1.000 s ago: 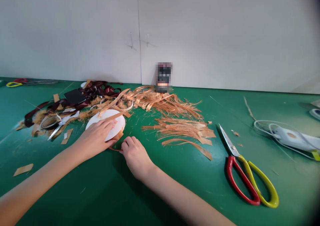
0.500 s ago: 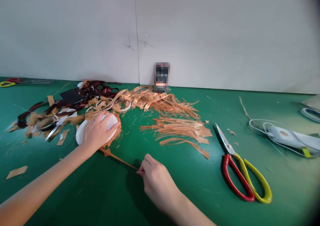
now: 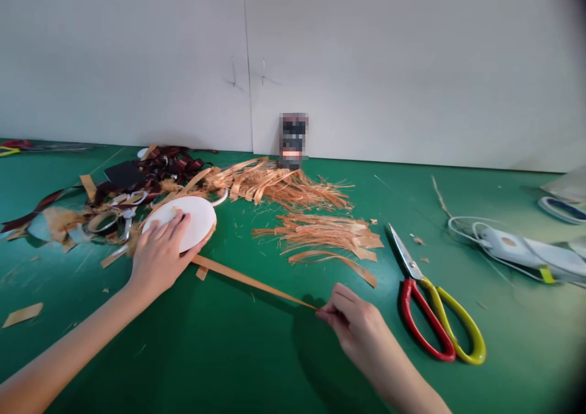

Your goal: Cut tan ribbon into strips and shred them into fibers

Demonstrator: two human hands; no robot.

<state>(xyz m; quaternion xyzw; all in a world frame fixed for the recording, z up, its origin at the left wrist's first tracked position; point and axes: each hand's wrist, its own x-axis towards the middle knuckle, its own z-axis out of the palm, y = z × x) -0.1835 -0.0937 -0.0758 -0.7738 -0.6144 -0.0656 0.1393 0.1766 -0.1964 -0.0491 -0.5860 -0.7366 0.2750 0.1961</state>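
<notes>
**Q:** What does the head camera show of the hands?

**A:** The left hand [image 3: 160, 255] lies on a white disc [image 3: 195, 218], fingers spread and pressing down, hiding part of its face. The right hand [image 3: 359, 322] sits well to the right, its fingertips pinching the end of a tan strip [image 3: 251, 283].

**Q:** Where does that strip go?

**A:** It runs straight across a green mat [image 3: 229, 353] to the disc's lower edge beside the left hand. Whether it winds around the disc can't be made out.

**Q:** What else is hard to read?

**A:** A small object [image 3: 293, 140] against the wall is too pixelated to name. Left of the disc, dark ribbon [image 3: 169, 167] tangles around a black square item [image 3: 123, 174], too jumbled to sort out. Frayed tan strips [image 3: 315, 234] lie right of the disc, and red-and-yellow scissors [image 3: 428, 334] lie just beyond the right hand. A white corded device [image 3: 517, 249] is cut off by the view's right edge.
</notes>
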